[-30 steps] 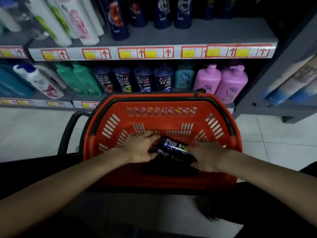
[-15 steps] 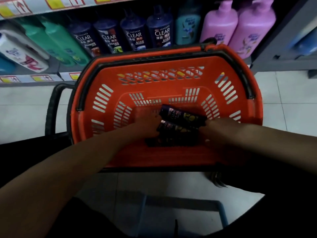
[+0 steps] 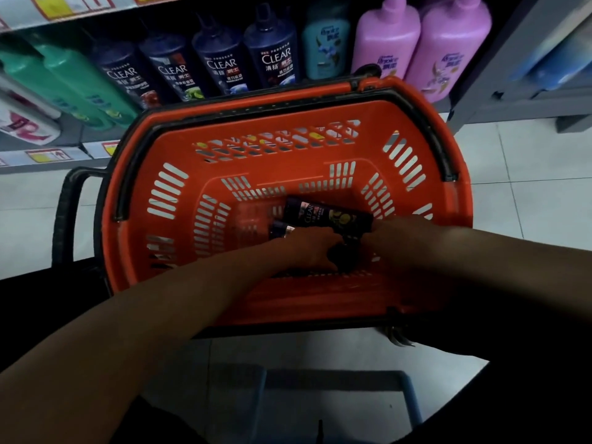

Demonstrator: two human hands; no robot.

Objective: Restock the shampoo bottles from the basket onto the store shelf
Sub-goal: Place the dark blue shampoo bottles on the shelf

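An orange shopping basket (image 3: 179,200) sits low in front of the store shelf (image 3: 61,155). Two dark CLEAR shampoo bottles lie on its floor. The upper bottle (image 3: 323,214) lies across the basket with its label up. Only the left end of the lower bottle (image 3: 278,229) shows. My left hand (image 3: 307,251) lies curled over the lower bottle. My right hand (image 3: 395,235) holds the right end of the upper bottle, and its fingers are mostly hidden.
On the bottom shelf stand matching dark CLEAR bottles (image 3: 277,57), green bottles (image 3: 73,81), a teal bottle (image 3: 325,48) and pink pump bottles (image 3: 386,43). A black pull handle (image 3: 67,219) sticks out at the basket's left. A blue frame (image 3: 410,398) lies on the tiled floor below.
My view has tipped down and closer to the basket. My left hand has slid right over the lower bottle, and my right hand has stayed at the upper bottle's end.
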